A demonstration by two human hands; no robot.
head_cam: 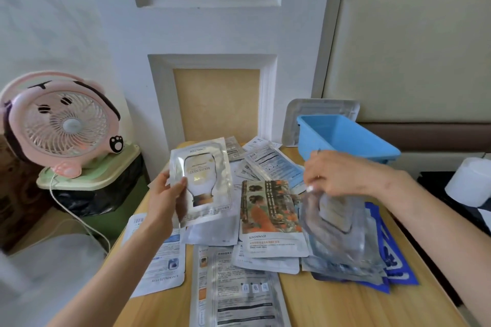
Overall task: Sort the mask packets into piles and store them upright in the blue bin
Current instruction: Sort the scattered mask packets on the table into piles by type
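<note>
My left hand (164, 194) gripped a silver rectangular foil mask packet (204, 167) near the left edge of the light wooden surface (332, 305). My right hand (337, 175) pinched a blurred silvery packet (342, 231) near the right edge. The blue plastic bin (345, 135) stood at the far right corner.

The silver packet (210, 167) is glossy, reflective foil, smooth but lightly creased. The blue bin (345, 135) and the pink fan (61, 125) are smooth moulded plastic with a slight sheen; the black bag (90, 199) is thin, crinkled, shiny film. The table (332, 305) shows pale wood grain, smooth and matt.
</note>
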